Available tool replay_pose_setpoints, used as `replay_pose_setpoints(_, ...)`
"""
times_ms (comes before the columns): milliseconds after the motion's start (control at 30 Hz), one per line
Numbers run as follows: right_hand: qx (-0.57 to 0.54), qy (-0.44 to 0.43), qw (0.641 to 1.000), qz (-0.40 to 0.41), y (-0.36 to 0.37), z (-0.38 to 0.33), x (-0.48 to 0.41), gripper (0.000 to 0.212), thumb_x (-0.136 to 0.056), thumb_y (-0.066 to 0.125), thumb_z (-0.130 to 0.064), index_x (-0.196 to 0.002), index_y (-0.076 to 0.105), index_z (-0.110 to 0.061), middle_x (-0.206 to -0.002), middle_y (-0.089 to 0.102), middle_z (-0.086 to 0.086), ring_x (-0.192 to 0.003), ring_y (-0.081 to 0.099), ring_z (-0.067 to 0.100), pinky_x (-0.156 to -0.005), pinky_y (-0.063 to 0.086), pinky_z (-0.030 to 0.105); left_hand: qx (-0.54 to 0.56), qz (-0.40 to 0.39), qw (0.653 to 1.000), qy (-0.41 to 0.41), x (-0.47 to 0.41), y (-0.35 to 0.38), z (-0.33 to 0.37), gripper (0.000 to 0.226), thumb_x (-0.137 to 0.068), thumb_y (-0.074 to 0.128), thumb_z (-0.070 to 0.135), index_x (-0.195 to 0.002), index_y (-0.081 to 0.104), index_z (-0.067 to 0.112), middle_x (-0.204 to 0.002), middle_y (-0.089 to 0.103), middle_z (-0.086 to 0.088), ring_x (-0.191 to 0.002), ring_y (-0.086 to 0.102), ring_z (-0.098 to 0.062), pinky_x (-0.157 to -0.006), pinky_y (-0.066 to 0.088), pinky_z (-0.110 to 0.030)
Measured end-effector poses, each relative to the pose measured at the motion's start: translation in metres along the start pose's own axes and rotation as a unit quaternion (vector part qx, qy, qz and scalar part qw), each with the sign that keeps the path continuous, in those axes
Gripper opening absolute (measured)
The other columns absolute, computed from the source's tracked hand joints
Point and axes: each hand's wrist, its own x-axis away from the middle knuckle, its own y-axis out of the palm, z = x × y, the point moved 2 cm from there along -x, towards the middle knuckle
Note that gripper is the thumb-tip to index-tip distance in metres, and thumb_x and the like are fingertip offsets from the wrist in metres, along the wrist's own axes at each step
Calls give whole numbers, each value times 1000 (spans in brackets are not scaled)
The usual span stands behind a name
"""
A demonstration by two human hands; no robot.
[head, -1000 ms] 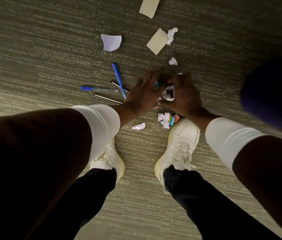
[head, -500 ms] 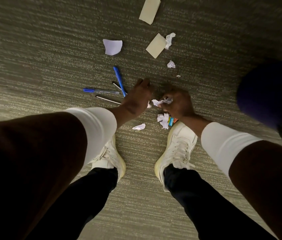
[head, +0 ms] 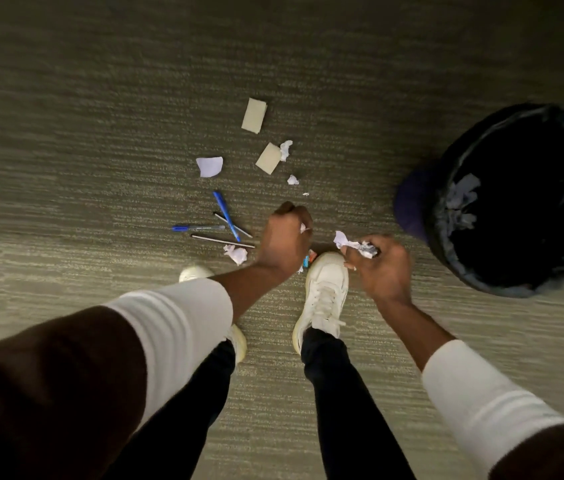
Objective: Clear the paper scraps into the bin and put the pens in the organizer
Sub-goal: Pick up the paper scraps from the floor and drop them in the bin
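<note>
My right hand (head: 379, 271) is shut on crumpled white paper scraps (head: 351, 244), lifted above my right shoe. My left hand (head: 284, 239) is closed in a fist with a small bit of white paper (head: 303, 227) showing at its edge. The black-lined bin (head: 516, 199) stands at the right with paper inside. On the carpet lie a blue pen (head: 225, 214), a clear pen with a blue cap (head: 197, 228) and two thin dark pens (head: 221, 240). Loose scraps remain: a crumpled one (head: 237, 254), a white torn piece (head: 209, 166), two tan notes (head: 268, 158) and small white bits (head: 292, 180).
My white shoes (head: 325, 292) stand on the striped grey-green carpet, with a small coloured scrap (head: 307, 259) at the right toe. The bin rises close to my right hand. No organizer is in view.
Both hands have risen from the floor holding paper, and the right hand has moved right toward the bin. The view has pulled back, so the bin now shows.
</note>
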Motion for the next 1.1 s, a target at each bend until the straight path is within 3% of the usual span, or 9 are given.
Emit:
replay_pose_setpoints(67,-32,8,998,44,-32,-7,13,23,-82,90,-27,-94,78,-12,-92,76,9,-69,73,5,-66,61,24,40,4,999,9,12,3,36,9,-90,74,10,-98,77,14,-110,74,-9,-97,71,-24,-87,52,-28)
replay_pose_setpoints(200,-25,6,989,147,-98,-15,29,22,-83,87,-34,-91,77,-16,-84,75,3,-65,65,-9,-62,43,2,96,5,995,18,27,16,103,6,-90,76,14,-92,76,19,-102,75,-4,-84,65,-12,-74,42,-16)
replay_pose_setpoints(300,-44,38,978,199,-139,-13,27,24,-84,84,-38,-93,77,-17,-85,78,6,-72,71,12,-71,56,31,131,1,991,29,30,25,150,3,-91,77,17,-91,75,19,-99,75,-5,-77,58,-8,-69,36,-16)
replay_pose_setpoints(467,-85,130,962,225,-180,7,4,23,-84,82,-29,-100,75,-14,-89,77,5,-86,77,27,-80,64,43,173,-53,983,24,19,42,216,34,-100,71,30,-124,68,6,-122,74,-20,-117,67,-38,-93,52,-37)
replay_pose_setpoints(600,-171,197,942,210,-189,26,-12,28,-89,74,-16,-116,70,-17,-91,79,3,-83,81,21,-84,67,50,190,-104,974,63,16,48,248,52,-106,60,37,-150,54,11,-149,60,-18,-136,58,-36,-107,50,-38)
replay_pose_setpoints(667,-124,194,949,217,-190,32,-13,40,-84,70,-13,-124,68,-15,-104,79,11,-95,79,27,-90,65,52,162,-96,978,93,16,49,248,41,-105,62,35,-140,65,12,-144,63,-15,-128,64,-33,-101,53,-36)
replay_pose_setpoints(733,-126,182,950,221,-185,33,-9,43,-80,66,-10,-123,66,-15,-109,77,10,-96,78,25,-89,65,52,142,-86,982,89,19,51,239,23,-104,63,33,-110,75,14,-124,72,-16,-108,70,-35,-83,56,-36)
replay_pose_setpoints(833,-163,145,950,222,-168,26,1,39,-80,65,-9,-118,66,-16,-98,71,0,-86,76,13,-79,68,50,127,-75,988,36,22,49,207,29,-103,62,36,-77,64,23,-95,78,-14,-87,71,-36,-66,45,-32)
replay_pose_setpoints(1100,-158,74,981,80,-85,-5,21,30,-90,71,-5,-115,64,-20,-98,74,9,-87,78,26,-73,68,54,-44,-138,988,-55,30,16,72,33,-104,55,41,-101,75,14,-104,78,-18,-98,73,-41,-83,62,-46)
